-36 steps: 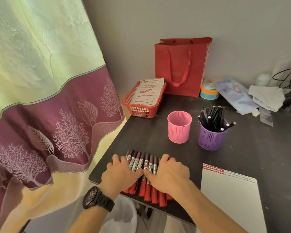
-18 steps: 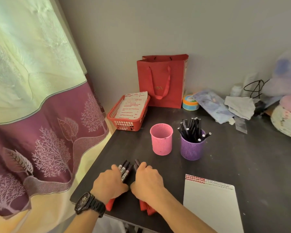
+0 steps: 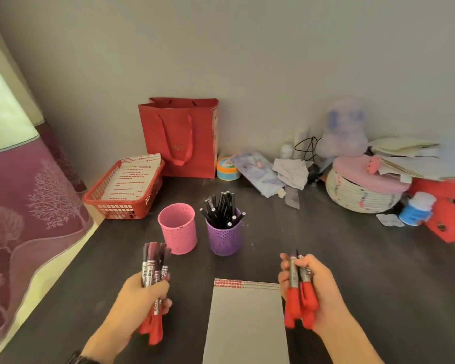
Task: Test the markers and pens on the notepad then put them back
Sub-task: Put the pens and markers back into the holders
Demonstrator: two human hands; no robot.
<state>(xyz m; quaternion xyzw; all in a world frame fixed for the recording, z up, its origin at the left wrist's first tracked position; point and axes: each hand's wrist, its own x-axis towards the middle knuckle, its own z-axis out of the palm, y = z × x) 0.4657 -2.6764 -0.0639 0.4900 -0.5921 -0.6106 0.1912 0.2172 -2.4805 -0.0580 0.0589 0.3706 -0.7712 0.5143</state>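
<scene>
A red gift bag [image 3: 179, 137] is stood against the wall on the dark table [image 3: 326, 245]. Just left of it, a red basket [image 3: 118, 210] is loaded with printed sheets [image 3: 132, 177]. To its right a round tin [image 3: 227, 168], patterned pouch [image 3: 258, 172] and crumpled cloth [image 3: 290, 172] are laid. Further right, a woven basket [image 3: 357, 198] is capped by a pink lid [image 3: 363, 174]. Far left, a purple curtain [image 3: 32, 195] is hung.

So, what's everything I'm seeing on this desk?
Dark tabletop: one, black-grey, under everything.
Red-capped markers: two bundles, grey barrels, one per hand.
White paper notepad: one, red top strip, between the hands.
Pink mesh cup: one, pink, mid-table.
Purple mesh cup: one, purple, right of pink cup.
Black pens: many, black, in purple cup.
Red plastic basket: one, red, back left.
Red paper bag: one, red, against wall.
Left hand: one, grips a marker bundle.
Right hand: one, grips the other bundle.
</scene>
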